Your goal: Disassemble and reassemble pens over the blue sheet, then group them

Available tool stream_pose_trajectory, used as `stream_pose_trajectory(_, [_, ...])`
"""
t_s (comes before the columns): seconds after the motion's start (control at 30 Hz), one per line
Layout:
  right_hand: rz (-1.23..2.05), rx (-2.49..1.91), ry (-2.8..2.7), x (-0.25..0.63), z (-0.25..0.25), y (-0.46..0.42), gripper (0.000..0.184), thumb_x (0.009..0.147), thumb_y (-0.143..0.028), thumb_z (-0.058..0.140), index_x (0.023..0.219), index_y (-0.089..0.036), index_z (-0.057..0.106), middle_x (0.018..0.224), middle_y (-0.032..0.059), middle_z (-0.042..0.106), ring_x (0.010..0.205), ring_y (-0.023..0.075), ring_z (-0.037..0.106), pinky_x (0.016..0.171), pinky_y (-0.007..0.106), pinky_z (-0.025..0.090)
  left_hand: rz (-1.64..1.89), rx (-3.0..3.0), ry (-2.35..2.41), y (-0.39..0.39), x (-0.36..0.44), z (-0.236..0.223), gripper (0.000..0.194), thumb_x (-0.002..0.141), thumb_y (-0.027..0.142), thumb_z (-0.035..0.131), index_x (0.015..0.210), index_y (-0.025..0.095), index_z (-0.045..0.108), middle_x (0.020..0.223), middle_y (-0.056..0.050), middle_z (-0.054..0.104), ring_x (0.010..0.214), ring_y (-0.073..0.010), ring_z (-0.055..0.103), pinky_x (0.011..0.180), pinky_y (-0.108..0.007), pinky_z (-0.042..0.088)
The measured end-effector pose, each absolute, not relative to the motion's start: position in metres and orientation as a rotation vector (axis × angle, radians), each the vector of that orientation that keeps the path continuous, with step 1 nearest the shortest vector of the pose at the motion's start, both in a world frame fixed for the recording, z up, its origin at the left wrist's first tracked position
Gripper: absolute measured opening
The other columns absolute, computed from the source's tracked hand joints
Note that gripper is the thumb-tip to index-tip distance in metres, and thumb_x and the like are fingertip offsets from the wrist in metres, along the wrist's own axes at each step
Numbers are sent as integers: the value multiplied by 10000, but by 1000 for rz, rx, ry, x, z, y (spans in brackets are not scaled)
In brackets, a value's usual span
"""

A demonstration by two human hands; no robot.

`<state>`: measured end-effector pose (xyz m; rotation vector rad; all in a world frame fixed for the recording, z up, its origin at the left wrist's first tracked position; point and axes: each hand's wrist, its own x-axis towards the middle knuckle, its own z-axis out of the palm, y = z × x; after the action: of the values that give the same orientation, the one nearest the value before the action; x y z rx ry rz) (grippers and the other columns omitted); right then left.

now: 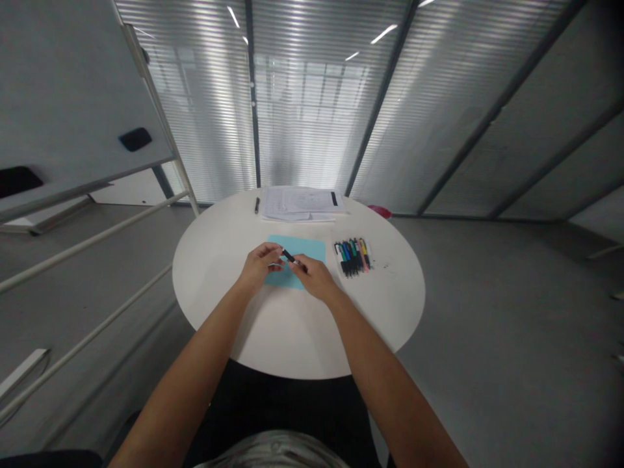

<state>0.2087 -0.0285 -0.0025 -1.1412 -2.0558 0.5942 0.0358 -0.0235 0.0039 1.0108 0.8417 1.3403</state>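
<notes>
A black pen (pixel 288 256) is held over a pale blue sheet of paper (pixel 307 250), lying across the small gap between my two hands. My left hand (pixel 258 266) pinches the end nearest it, though its fingers hide part of the barrel. My right hand (pixel 314 278) grips the opposite end, with its thumb and fingers close around the pen. Both hands rest just above the sheet and cover its lower part. The sheet lies on a round white table (pixel 292 338).
Several coloured pens (pixel 351 257) lie side by side right of the sheet. Printed papers (pixel 302 203) and a single dark pen (pixel 257 205) sit at the far edge. A red object (pixel 379 211) shows past the rim. A tilted whiteboard (pixel 78 97) stands left.
</notes>
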Motion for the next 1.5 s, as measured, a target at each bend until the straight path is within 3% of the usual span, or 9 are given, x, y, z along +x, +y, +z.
stream_pose_trajectory(0.13, [560, -1142, -2029, 211, -3, -27, 285, 904, -404, 431, 995, -202, 610, 663, -30, 511, 582, 105, 432, 557, 215, 289, 1423, 1154, 996, -20, 28, 6, 273, 685, 338, 688, 894, 167, 649, 755, -34, 641, 563, -108, 552, 524, -231, 395])
stream_pose_trajectory(0.27, [490, -1216, -2005, 214, -4, -25, 267, 904, -401, 430, 959, -208, 606, 703, -23, 540, 603, 108, 444, 567, 214, 293, 1569, 1445, 1487, -12, 6, 0, 255, 806, 365, 500, 840, 171, 660, 655, -16, 612, 589, -126, 532, 586, -243, 391])
stream_pose_trajectory(0.33, [459, -1269, -2009, 215, -4, -25, 255, 900, -396, 440, 951, -211, 607, 721, -19, 557, 615, 111, 453, 571, 215, 292, 1492, 1465, 1809, -9, -4, -4, 268, 824, 344, 441, 869, 183, 651, 634, -13, 604, 619, -150, 551, 611, -258, 391])
stream_pose_trajectory(0.47, [410, -1333, -2020, 215, -4, -25, 238, 898, -388, 445, 934, -218, 607, 742, -17, 579, 618, 113, 457, 565, 218, 280, 1156, 1537, 2150, -10, -10, -9, 249, 767, 286, 492, 971, 221, 619, 719, -24, 646, 691, -187, 589, 646, -278, 387])
stream_pose_trajectory(0.67, [372, -1360, -2030, 215, -5, -24, 221, 896, -378, 451, 923, -223, 606, 742, -21, 581, 611, 111, 457, 562, 222, 269, 789, 1953, 2013, -18, 6, -4, 357, 747, 240, 514, 1102, 248, 553, 810, -28, 684, 765, -212, 615, 706, -306, 388])
stream_pose_trajectory(0.9, [383, -1357, -2056, 212, -4, -25, 225, 895, -379, 453, 914, -219, 610, 735, -18, 580, 609, 112, 453, 558, 225, 260, 645, 2098, 1959, -19, 14, -12, 271, 815, 323, 488, 1050, 228, 586, 868, -84, 685, 847, -255, 612, 806, -385, 373])
stream_pose_trajectory(1.13, [394, -1328, -2082, 213, -6, -24, 232, 900, -373, 447, 888, -213, 614, 711, -21, 564, 611, 113, 447, 558, 226, 253, 986, 1949, 1836, -10, 11, -21, 169, 804, 303, 524, 899, 215, 633, 844, -68, 658, 724, -192, 586, 715, -314, 398])
stream_pose_trajectory(1.3, [432, -1315, -2086, 213, -4, -25, 216, 897, -362, 456, 903, -210, 610, 725, -20, 571, 616, 112, 449, 566, 222, 265, 1428, 1597, 1606, -3, 15, -21, 206, 779, 355, 571, 873, 184, 640, 811, -48, 642, 652, -143, 560, 657, -278, 428])
stream_pose_trajectory(1.5, [459, -1247, -2086, 213, -2, -27, 235, 906, -373, 442, 901, -208, 610, 726, -18, 563, 626, 111, 449, 576, 218, 278, 1555, 1083, 1220, -3, 18, -12, 330, 691, 407, 674, 911, 162, 653, 809, -39, 629, 623, -114, 562, 589, -255, 448])
